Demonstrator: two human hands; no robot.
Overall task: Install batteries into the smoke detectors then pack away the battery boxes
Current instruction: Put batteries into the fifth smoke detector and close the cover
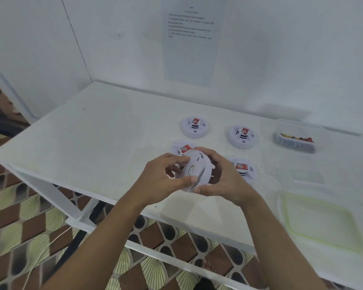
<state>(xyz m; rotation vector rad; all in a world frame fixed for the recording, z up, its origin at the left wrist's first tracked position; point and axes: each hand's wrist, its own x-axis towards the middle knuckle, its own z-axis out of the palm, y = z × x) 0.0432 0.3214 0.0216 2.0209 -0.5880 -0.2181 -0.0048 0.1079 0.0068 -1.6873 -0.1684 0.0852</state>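
— Above the white table's (113, 143) near edge, what is the left hand (166, 174) doing?

— It grips a white smoke detector (194, 168), thumb laid across the round face and fingers curled over the left rim. The detector is tilted and held off the tabletop.

— And the right hand (222, 176)?

— It is curled round the detector's right rim, fingers on top and thumb underneath. Both hands hold it.

— What lies behind them?

— Four more detectors lie on the table, each showing a red-labelled battery (195, 121). The near-left detector (181, 148) is partly hidden behind the left fingers. The far-left detector (194, 127) sits beyond it. The far-right detector (243, 136) lies well back, and the near-right detector (244, 169) is just beside the right hand.

— Further right?

— A clear plastic box (298, 126) stands near the wall, open-topped, with loose batteries (296, 140) inside. Its lid (319, 218) lies flat near the front edge, well apart from it.
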